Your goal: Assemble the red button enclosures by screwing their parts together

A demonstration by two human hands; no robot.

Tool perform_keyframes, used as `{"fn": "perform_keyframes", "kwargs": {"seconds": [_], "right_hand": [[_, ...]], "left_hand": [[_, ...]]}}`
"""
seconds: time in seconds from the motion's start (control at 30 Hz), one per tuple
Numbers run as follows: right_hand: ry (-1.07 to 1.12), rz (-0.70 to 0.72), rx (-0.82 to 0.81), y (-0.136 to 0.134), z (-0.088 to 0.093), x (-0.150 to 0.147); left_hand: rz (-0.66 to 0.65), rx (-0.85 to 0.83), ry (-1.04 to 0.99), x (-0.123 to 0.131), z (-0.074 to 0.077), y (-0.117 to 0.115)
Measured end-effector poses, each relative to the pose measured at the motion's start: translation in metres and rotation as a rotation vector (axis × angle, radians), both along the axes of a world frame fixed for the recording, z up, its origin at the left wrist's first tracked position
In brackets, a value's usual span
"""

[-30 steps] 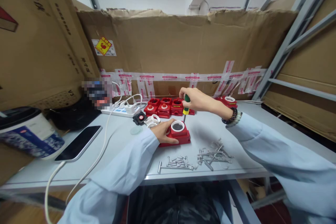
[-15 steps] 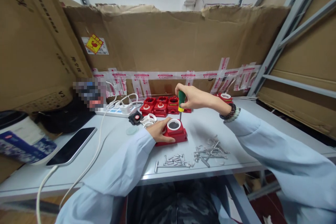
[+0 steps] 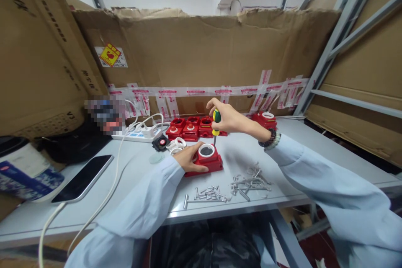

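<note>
Nearest us on the pale grey worktop (image 3: pixel 241 153) lie a silver T-shaped metal tool (image 3: pixel 201 201), a cluster of small silver screws (image 3: pixel 210 194) and, to its right, a looser heap of thin silver metal pieces (image 3: pixel 246 185); just beyond sits a red box-shaped housing (image 3: pixel 214 165), flat on the worktop, its white ring (image 3: pixel 199 151) around a dark face turned upward; our left hand (image 3: pixel 191 160) has its grip clamped on the housing's left part; our right hand (image 3: pixel 230 116) has its grip closed on a green-and-yellow-handled screwdriver (image 3: pixel 215 132), nearly upright, its shaft going down at the housing's far right corner; we cannot tell whether the tip is seated. What has just changed is small: the upper fingers of the right hand seem to have spread away from the handle's top while the rest keeps hold; we judge that the turning work at this corner is under way, with the hold loosened; against the earlier frame, everything sits slightly farther left in view, while left hand, housing and shaft keep their places to one another; farther back lie white plastic rings (image 3: pixel 176 144), a black square part (image 3: pixel 161 142) and a row of similar red housings (image 3: pixel 191 132), before a brown cardboard sheet (image 3: pixel 204 50).
</note>
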State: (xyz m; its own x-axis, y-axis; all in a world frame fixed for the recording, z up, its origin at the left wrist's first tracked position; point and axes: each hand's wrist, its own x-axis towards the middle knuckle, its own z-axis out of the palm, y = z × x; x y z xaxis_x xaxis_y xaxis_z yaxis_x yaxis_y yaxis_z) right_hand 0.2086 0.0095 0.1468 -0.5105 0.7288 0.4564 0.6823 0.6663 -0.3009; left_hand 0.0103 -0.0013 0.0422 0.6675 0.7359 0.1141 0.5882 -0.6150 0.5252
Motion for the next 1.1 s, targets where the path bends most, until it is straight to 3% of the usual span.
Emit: {"fn": "perform_keyframes", "kwargs": {"seconds": [0.07,0.2,0.37,0.5,0.7,0.83,0.97,1.1], "right_hand": [[-0.024,0.018,-0.02,-0.0002,-0.0003,0.001],[-0.054,-0.113,0.07,-0.0002,-0.0003,0.0022],[-0.045,-0.005,-0.024,-0.0008,0.0006,0.0037],[-0.068,-0.135,0.06,-0.002,0.0019,0.0046],[-0.038,0.055,-0.088,-0.0037,0.005,0.0071],[-0.014,-0.07,0.007,-0.0032,0.0018,0.0052],[-0.021,0.007,-0.066,-0.002,0.0012,0.0047],[-0.056,-0.097,0.035,-0.0017,0.0019,0.0049]], "left_hand": [[0.001,0.004,-0.001,0.0002,0.0001,-0.0003],[0.006,0.006,-0.002,0.0003,0.0003,-0.0006],[-0.001,-0.001,0.012,0.0003,0.0003,0.0002],[0.007,0.004,0.018,0.0004,-0.0001,0.0007],[0.023,0.001,0.024,0.0006,0.0008,-0.0009],[0.025,-0.004,0.011,0.0004,0.0001,0.0],[0.004,-0.027,0.014,0.0001,-0.0014,0.0018],[0.008,-0.013,0.008,0.0,-0.0022,0.0023]]}}
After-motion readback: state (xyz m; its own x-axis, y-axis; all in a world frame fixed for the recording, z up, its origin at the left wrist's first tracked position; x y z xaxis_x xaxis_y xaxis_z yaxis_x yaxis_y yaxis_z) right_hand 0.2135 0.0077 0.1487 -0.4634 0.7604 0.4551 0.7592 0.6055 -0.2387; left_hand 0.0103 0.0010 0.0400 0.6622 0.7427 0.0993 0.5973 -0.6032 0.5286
